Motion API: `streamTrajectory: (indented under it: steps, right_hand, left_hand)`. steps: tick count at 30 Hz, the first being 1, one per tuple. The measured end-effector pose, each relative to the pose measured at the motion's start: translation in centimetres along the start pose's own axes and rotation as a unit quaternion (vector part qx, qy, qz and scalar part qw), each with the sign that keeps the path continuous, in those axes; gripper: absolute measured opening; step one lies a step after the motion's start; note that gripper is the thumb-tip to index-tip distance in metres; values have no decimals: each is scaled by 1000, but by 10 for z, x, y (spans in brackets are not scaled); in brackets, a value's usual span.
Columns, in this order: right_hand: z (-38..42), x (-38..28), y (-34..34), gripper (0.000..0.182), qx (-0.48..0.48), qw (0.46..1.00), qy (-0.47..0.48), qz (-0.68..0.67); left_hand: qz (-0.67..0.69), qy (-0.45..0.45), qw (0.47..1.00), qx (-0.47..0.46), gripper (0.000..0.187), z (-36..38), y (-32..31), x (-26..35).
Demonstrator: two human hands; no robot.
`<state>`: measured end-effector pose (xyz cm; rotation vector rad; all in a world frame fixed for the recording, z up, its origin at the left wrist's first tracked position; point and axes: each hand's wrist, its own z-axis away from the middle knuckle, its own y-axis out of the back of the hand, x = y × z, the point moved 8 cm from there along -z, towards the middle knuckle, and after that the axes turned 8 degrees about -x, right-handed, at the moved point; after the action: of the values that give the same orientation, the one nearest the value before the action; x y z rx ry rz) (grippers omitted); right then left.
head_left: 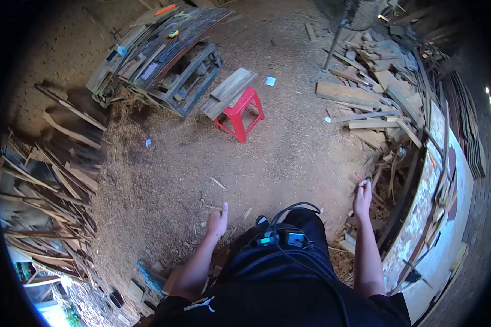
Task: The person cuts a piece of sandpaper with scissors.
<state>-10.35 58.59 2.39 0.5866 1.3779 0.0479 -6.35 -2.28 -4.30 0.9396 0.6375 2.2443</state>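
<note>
My left hand (217,222) is out over the floor with the thumb up and the fingers curled in. A thin tan stick (213,207) shows right at its fingers; whether they grip it I cannot tell. Farther right, my right hand (362,199) is closed around a small slim object with a red tip (359,176), near the edge of the scrap wood. Between my arms, a black cable (281,234) loops over my lap beside a small device with a lit green screen (265,240).
A red plastic stool (238,117) ahead carries wooden boards (229,90). Behind it to the left stands a workbench (193,27) with a yellow tape measure (173,33). Scrap wood (349,95) is piled right, branches and offcuts (49,201) left. Shavings cover the floor (289,163).
</note>
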Motion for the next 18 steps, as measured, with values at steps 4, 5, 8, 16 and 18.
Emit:
streamTrajectory:
  steps: [4,5,8,16,18]
  right_hand:
    - [-63,-31,-135,8,-103,994,-37,8]
    - [-96,-35,-155,8,-117,992,-38,-12]
    - [-205,0,-219,7,-149,981,-81,-90]
    - [-524,44,-447,34,-301,932,-201,1]
    - [-600,32,-528,51,-350,920,-108,137]
  left_hand:
    - [-20,58,998,27,83,-43,97,-11]
    - [-13,54,997,49,83,-68,108,-2]
    - [22,67,995,66,78,-148,131,14]
    - [62,163,984,31,54,-362,124,21]
    - [106,177,978,27,57,-430,135,37]
